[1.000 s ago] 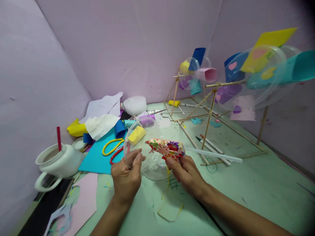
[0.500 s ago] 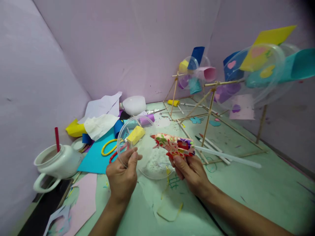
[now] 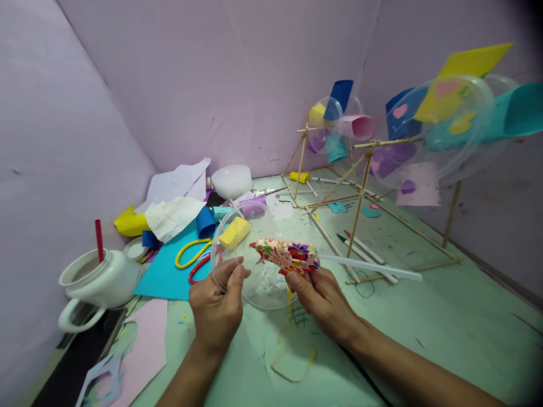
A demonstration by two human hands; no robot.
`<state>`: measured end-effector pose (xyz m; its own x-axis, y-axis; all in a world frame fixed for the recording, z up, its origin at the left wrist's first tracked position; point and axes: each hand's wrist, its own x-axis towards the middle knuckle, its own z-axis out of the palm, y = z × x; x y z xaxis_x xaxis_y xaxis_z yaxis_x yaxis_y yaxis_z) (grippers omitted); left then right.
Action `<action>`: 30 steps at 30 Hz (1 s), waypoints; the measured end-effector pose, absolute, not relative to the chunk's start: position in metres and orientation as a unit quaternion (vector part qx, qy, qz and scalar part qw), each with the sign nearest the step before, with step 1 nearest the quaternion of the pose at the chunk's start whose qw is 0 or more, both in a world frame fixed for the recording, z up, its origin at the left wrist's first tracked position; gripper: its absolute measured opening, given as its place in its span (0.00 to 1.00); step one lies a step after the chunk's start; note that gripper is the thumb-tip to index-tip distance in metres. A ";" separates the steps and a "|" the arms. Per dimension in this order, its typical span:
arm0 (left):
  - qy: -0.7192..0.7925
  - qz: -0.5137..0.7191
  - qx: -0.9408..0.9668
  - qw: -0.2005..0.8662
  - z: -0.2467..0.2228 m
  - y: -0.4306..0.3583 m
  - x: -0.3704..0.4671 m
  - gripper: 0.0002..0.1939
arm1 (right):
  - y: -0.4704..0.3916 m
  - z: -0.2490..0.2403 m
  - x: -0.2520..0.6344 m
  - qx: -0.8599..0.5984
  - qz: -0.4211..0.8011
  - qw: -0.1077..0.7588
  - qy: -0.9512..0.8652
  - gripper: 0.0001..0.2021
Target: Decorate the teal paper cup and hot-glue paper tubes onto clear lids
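Note:
My left hand pinches the lower edge of a clear round plastic lid, held tilted upright above the table. My right hand is wrapped round the handle of a hot glue gun covered in patterned paper. Its nozzle points left toward the lid, and a long translucent glue stick sticks out of its back. A small yellow paper roll shows beside the lid's rim; I cannot tell whether it is attached. Beneath the glue gun, another clear disc lies flat on the table.
Scissors with yellow and red handles lie on blue paper at left, near a white teapot. At right stand stick frames carrying plastic wheels with coloured paper cups. Pens lie beneath; a black cord runs toward me.
The glue gun in my right hand has moved left and slightly down, closer to the lid. My left hand and the lid have shifted a little to the right.

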<state>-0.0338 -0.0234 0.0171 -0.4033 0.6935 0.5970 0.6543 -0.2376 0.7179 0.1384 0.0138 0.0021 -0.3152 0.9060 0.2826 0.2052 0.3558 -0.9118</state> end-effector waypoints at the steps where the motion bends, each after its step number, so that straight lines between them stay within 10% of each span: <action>1: 0.617 0.565 0.548 0.015 0.017 -0.023 -0.034 0.07 | 0.014 0.002 0.138 -0.397 0.405 0.431 -0.702 0.18; 30: 0.617 0.547 0.565 0.011 0.019 -0.025 -0.036 0.07 | 0.011 0.003 0.133 -0.415 0.391 0.446 -0.690 0.18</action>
